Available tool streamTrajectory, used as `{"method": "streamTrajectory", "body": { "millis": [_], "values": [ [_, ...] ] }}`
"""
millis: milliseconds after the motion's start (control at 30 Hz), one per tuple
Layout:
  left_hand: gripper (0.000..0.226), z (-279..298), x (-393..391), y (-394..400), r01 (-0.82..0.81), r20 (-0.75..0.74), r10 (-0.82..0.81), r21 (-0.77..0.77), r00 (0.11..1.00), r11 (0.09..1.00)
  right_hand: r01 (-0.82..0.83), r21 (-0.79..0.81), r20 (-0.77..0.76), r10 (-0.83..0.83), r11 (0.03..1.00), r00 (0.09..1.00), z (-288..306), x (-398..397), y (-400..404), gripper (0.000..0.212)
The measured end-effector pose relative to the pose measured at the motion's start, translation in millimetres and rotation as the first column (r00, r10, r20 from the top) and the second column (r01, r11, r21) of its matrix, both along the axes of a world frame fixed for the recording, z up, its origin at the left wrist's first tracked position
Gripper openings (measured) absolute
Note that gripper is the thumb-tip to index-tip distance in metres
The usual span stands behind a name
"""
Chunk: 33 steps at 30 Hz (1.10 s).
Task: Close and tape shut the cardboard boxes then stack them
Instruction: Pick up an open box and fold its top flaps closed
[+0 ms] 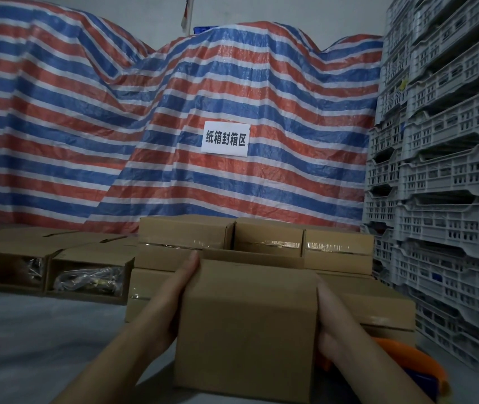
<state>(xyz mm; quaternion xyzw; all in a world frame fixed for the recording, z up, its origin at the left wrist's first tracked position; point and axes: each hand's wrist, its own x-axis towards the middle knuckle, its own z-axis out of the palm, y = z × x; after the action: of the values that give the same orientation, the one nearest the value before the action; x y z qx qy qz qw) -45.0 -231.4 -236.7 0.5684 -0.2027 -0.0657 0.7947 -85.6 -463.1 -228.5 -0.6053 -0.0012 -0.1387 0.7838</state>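
Fingers: both hands, left hand [174,298] and right hand [331,325], flat against carried box [247,325] sides, clamping it.
Purpose: likely stacking onto taped boxes [261,246].
Tape dispenser [416,365]: beside right wrist.

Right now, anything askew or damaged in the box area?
Nothing damaged or spilled. Both hands, left hand and right hand, hold the carried box by its sides. Only oddity: two open boxes lie on their sides at left, unsealed, bagged contents showing. The taped stack sits square.

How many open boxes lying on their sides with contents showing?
2: both at left on the floor, one far left, one beside it. Others may be hidden behind.
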Motion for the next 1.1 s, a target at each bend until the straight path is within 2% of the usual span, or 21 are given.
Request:
{"method": "streamTrajectory", "body": {
  "millis": [167,300,500,600,700,867,967,1033,1100],
  "values": [
    [0.036,1,3,2,-0.027,0.025,0.025,0.085,0.999,0.996,-0.009,-0.001,0.025,0.009,1.000,1.000,-1,1,-1,0.023],
    [0.023,1,7,3,-0.074,0.017,0.072,0.096,0.997,0.993,0.013,-0.005,0.007,-0.013,1.000,1.000,-2,4,-1,0.022],
    [0.022,0,10,1,-0.111,-0.003,0.112,0.083,0.994,0.990,0.002,-0.008,0.013,-0.001,1.000,1.000,-2,2,-3,0.024],
    [0.022,0,12,1,-0.110,-0.003,0.111,0.089,0.994,0.990,-0.032,0.051,0.000,0.032,0.998,0.999,-2,0,-4,0.025],
    [0.022,0,13,1,-0.101,0.001,0.101,0.098,0.995,0.990,-0.093,0.095,-0.002,0.093,0.991,0.996,-1,-4,-7,0.040],
    [0.016,-2,15,2,-0.091,-0.015,0.092,0.061,0.996,0.994,-0.058,0.007,0.021,0.058,0.998,0.998,-3,-5,-6,0.063],
    [0.007,-2,17,-1,-0.109,-0.024,0.109,0.026,0.994,0.994,-0.046,-0.085,0.045,0.050,0.995,0.998,-1,-5,-7,0.046],
    [0.017,-2,16,-2,-0.127,-0.028,0.127,-0.002,0.992,0.992,-0.043,-0.104,0.047,0.048,0.994,0.998,0,-5,-8,0.032],
    [0.032,0,15,-2,-0.122,-0.020,0.122,-0.025,0.992,0.992,-0.040,-0.106,0.049,0.046,0.994,0.998,0,-4,-9,0.028]
  ]
}}
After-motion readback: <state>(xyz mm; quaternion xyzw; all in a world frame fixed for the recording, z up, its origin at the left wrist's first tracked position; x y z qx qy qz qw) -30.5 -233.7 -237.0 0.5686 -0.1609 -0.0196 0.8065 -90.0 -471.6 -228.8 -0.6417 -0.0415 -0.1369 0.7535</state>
